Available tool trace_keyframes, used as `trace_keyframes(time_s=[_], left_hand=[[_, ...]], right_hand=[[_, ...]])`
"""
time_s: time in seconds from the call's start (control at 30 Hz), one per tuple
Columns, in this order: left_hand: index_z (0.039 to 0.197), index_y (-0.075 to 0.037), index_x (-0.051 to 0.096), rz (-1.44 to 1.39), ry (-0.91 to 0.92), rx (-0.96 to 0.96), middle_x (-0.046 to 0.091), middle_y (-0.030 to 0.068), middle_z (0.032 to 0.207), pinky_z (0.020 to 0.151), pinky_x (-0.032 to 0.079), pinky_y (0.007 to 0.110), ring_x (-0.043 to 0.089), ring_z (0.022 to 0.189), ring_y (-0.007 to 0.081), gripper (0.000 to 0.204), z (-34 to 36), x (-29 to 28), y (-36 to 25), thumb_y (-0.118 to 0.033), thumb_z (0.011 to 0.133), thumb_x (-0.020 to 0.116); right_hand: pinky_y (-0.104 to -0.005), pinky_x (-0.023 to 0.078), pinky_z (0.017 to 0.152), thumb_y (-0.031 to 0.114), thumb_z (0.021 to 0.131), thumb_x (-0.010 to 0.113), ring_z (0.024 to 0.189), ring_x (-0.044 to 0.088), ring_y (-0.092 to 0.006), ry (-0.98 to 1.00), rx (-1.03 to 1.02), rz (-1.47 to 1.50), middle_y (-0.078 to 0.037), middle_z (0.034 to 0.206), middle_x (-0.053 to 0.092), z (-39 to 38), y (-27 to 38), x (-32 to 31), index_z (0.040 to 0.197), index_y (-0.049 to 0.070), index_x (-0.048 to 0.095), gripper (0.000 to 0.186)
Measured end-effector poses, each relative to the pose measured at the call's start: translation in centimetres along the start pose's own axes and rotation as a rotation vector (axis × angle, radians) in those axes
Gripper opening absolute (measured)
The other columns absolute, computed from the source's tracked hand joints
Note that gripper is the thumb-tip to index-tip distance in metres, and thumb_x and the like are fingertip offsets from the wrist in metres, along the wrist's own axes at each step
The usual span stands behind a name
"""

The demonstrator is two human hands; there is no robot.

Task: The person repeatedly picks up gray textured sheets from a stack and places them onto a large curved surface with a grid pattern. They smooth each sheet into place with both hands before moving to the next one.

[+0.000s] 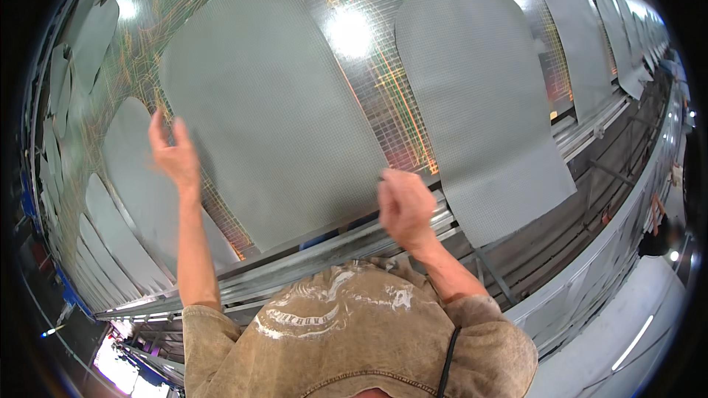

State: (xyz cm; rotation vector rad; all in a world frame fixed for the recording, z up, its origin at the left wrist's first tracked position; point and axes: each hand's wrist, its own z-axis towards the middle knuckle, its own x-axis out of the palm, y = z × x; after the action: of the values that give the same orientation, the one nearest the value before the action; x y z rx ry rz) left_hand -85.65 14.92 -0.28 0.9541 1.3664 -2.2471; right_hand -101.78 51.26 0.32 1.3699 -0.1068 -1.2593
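A wide grey textured sheet (265, 110) with a rounded far end lies flat on the line-covered table (394, 96). Over its left edge is my left hand (175, 153), slightly blurred, with thumb and fingers apart and nothing seen in them. My right hand (407, 205) is closed at the sheet's near right corner. A dark spot shows at its fingertips; whether that is a held thing or the sheet's edge, I cannot make out. Right of this hand, a second grey sheet (472, 88) hangs its near end over the table's metal rail (317, 247).
A narrower grey piece (147, 169) and several slim strips lie to the left. More grey sheets (568, 29) run along the table toward the far right. Orange, yellow and green lines cover the shiny tabletop. Below the rail on the right is a metal frame (590, 177).
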Motion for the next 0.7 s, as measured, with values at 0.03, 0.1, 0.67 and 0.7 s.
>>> trace_keyframes(time_s=[0.03, 0.1, 0.67, 0.7], left_hand=[[0.133, 0.001, 0.054, 0.033, 0.064, 0.109, 0.052, 0.0172, 0.141, 0.110, 0.040, 0.043, 0.054, 0.127, 0.0301, 0.040, -1.5, 0.4, -2.2, -0.016, 0.097, 0.058], [0.137, -0.001, 0.051, -0.029, 0.197, 0.247, 0.050, 0.0173, 0.144, 0.113, 0.034, 0.045, 0.045, 0.136, 0.0328, 0.042, -4.0, 2.1, -4.6, -0.021, 0.100, 0.054], [0.152, -0.016, 0.035, 0.383, 0.574, 0.490, 0.023, 0.0103, 0.161, 0.120, 0.009, 0.056, 0.014, 0.150, 0.0336, 0.060, -10.2, 6.5, -4.4, -0.049, 0.102, 0.040], [0.152, -0.015, 0.034, 0.392, 0.578, 0.493, 0.022, 0.0099, 0.162, 0.121, 0.009, 0.056, 0.013, 0.151, 0.0330, 0.060, -10.3, 6.6, -4.4, -0.048, 0.102, 0.040]], right_hand=[[-0.0416, 0.053, 0.085, 0.010, 0.087, 0.067, 0.102, 0.064, -0.0358, 0.093, -0.062, -0.002, -0.020, 0.109, 0.064, 1.0, 1.7, 0.9, 0.115, -0.003, 0.061, 0.032], [-0.0500, 0.039, 0.105, 0.018, 0.088, 0.067, 0.129, 0.046, -0.0401, 0.293, -0.123, -0.035, -0.024, 0.136, 0.049, 2.4, 3.5, 4.3, 0.132, -0.003, 0.051, 0.050], [-0.0573, 0.007, 0.120, 0.048, 0.093, 0.058, 0.149, 0.009, -0.0418, 0.367, -0.084, -0.401, -0.024, 0.160, 0.017, 3.3, -1.9, 9.5, 0.149, -0.006, 0.030, 0.082], [-0.0577, 0.007, 0.119, 0.048, 0.093, 0.058, 0.149, 0.010, -0.0421, 0.389, -0.078, -0.400, -0.024, 0.159, 0.017, 3.1, -2.1, 8.7, 0.148, -0.006, 0.031, 0.082]])
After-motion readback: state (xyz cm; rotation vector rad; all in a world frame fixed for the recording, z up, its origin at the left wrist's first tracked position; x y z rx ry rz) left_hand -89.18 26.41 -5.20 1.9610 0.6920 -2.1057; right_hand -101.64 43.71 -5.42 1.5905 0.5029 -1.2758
